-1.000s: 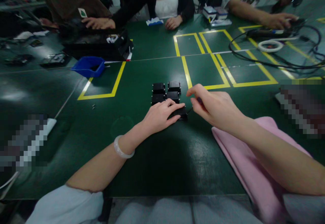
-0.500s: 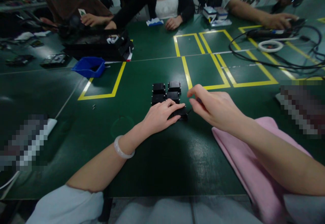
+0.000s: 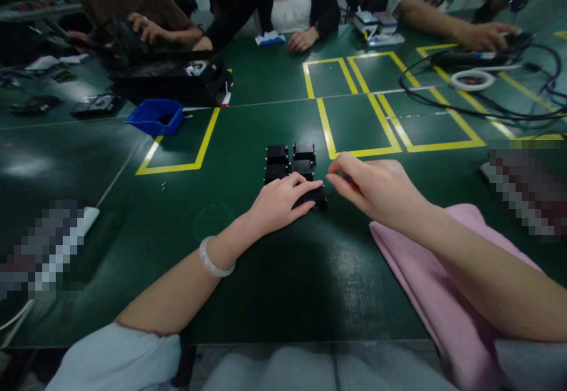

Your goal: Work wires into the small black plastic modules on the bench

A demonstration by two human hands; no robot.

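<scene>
Several small black boxes with silver screw heads at their sides stand in two columns on the green table; one is the black box (image 3: 303, 169) just beyond my fingers. My left hand (image 3: 283, 199) lies over the nearest black box (image 3: 315, 195), thumb on its near side and index finger along its top, holding it against the table. To the right, my right hand (image 3: 361, 181) is closed in a pinch. From its fingertips a thin dark shaft (image 3: 330, 195) reaches the right end of the held box. The palm and fingers hide most of this tool.
Two tiny screws (image 3: 163, 186) lie to the left, below a blue bin (image 3: 155, 117). A pink cloth (image 3: 425, 261) lies under my right forearm. Black cables (image 3: 478, 113) coil at the far right. Co-workers sit across the table, one behind a black device (image 3: 168, 81).
My right fingers have shifted slightly around the thin tool, the hand turning a little. My left hand and the boxes stay put. Across the table, a co-worker's hand at far left has moved.
</scene>
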